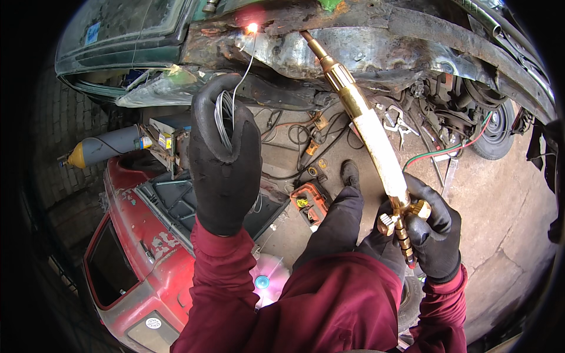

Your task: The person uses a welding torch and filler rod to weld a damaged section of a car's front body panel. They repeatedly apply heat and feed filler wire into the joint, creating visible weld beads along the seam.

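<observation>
My left hand (226,176), in a black glove, is closed around a coil of thin grey metal wire (223,120). One strand rises from the coil to a bright glowing spot (252,27) on the rusty, scorched vehicle bodywork (365,50). My right hand (438,232), gloved too, grips a brass gas torch (376,147) at its rear end, around the valve knobs (420,209). The torch slants up and to the left, its narrow nozzle end meeting the rusty sill in this view, right of the glow. Whether the nozzle touches the metal I cannot tell.
A red vehicle cab (141,235) stands lower left, a grey gas cylinder (115,148) with a yellow top above it. On the concrete floor lie cables, an angle grinder (310,147), clamps (400,123) and an orange toolbox (310,203). Red and green hoses (450,150) run near a wheel (494,132).
</observation>
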The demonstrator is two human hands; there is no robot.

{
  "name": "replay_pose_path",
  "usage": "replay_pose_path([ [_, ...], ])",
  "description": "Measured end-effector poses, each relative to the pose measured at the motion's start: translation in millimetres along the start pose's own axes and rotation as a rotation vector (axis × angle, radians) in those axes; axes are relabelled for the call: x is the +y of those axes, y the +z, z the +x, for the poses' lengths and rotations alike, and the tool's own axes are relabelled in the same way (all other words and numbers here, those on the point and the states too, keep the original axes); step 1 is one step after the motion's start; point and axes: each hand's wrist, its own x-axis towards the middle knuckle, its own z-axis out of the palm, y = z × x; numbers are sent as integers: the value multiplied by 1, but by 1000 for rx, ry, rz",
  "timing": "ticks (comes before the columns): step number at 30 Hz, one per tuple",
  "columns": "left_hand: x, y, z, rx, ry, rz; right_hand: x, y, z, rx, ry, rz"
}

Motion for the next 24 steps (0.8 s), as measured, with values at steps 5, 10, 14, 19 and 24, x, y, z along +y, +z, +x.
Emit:
replay_pose_path([
  [5,0,-1,-1,-6,-32,8,3,2,2,6,-67,1],
  [10,1,0,-1,7,-34,44,2,4,2,17,-36,17],
  [14,0,0,1,7,-1,45,2,5,3,21,-45,17],
  [19,-1,0,-2,6,-60,6,5,0,1,21,-58,-35],
  [24,0,2,-3,14,-28,21,10,-5,-1,9,-90,-61],
])
